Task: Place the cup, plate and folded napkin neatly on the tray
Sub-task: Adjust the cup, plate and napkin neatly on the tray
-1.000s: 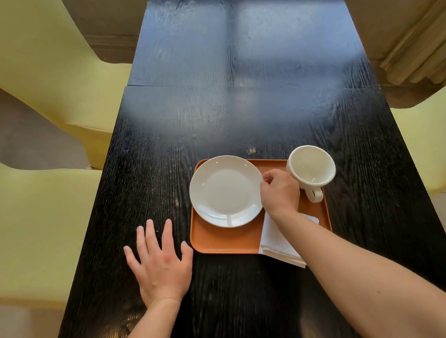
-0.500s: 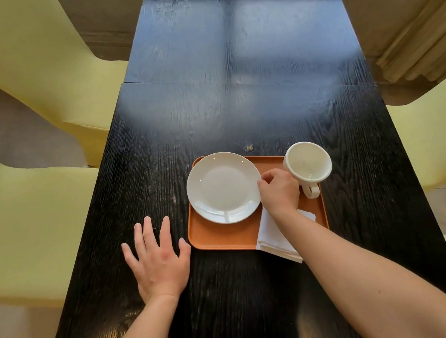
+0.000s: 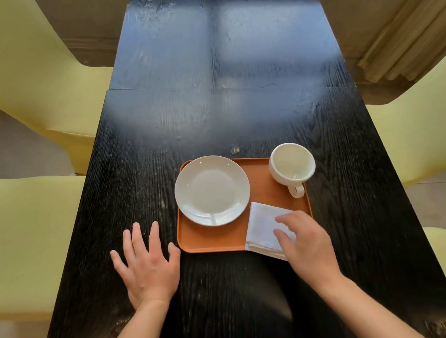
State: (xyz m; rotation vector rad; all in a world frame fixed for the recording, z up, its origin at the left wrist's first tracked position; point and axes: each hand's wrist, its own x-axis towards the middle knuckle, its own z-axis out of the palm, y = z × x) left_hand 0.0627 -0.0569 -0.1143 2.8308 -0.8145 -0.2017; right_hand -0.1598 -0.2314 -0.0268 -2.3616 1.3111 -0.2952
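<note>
On the flat orange plastic tray, the round white ceramic plate sits left, the white handled cup at the far right corner. The folded white paper napkin overhangs the near rim — the right hand rests loose-fingered on it, gripping nothing. The left hand lies flat, fingers spread, on the black wooden table just beside the tray.

The table filling the middle of the frame is black-stained wood with an open, raised grain – glossy enough to throw back a pale window glare across its upper half. The tray at lower centre looks like smooth matt plastic in burnt orange. On it, the plate and the cup at its upper right corner are glazed white ceramic, slick, with small bright highlights. The folded napkin at the tray's lower right is white, soft and matt – cloth or paper, hard to tell. The chairs along both edges of the frame have a dull yellow, smooth surface.
</note>
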